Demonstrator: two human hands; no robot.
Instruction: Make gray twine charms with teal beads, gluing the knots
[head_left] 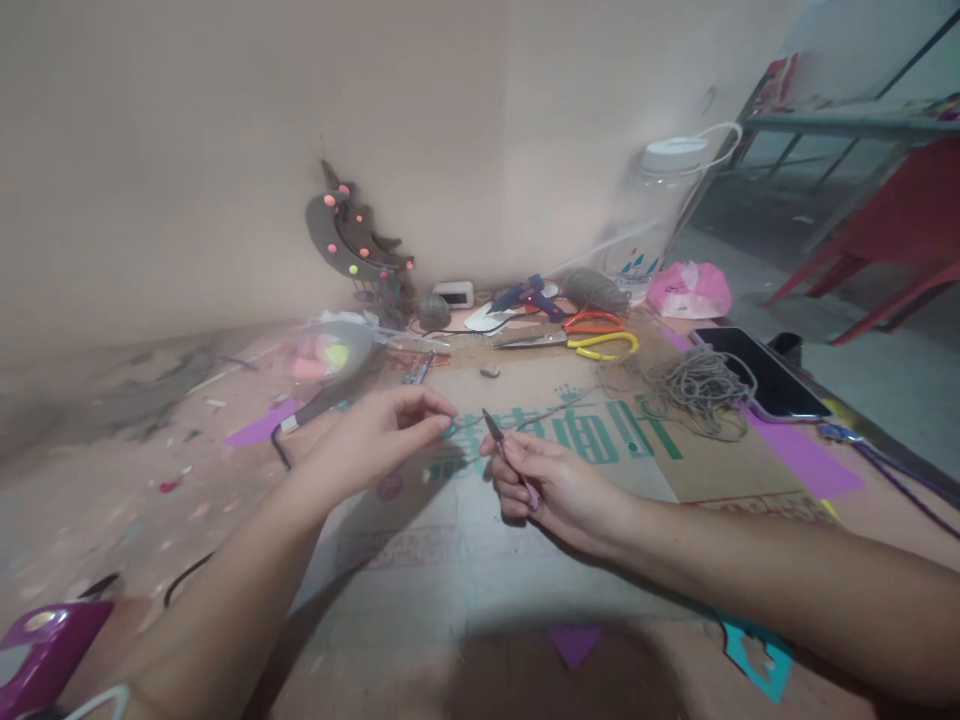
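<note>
My right hand (544, 485) is closed around a small pointed blade with a pinkish handle (493, 428), its tip up and to the left. My left hand (397, 425) is to its left, thumb and forefinger pinched together at a strand of grey yarn (559, 407). The strand runs right, behind the blade, towards a loose tangle of grey yarn (701, 392). A short piece of yarn also shows between the hands, but I cannot tell where it ends. Both hands are above a printed cardboard sheet (420, 590). Beyond them rests a small greyish lump (490, 371).
Large scissors (555, 341) with orange and yellow handles lie behind the cardboard's lettering, near a blue glue gun (529, 297). A phone (761, 370), a clear bottle (660, 215) and a pink bag (690, 290) are at right. A decorated crescent (360, 240) leans against the wall.
</note>
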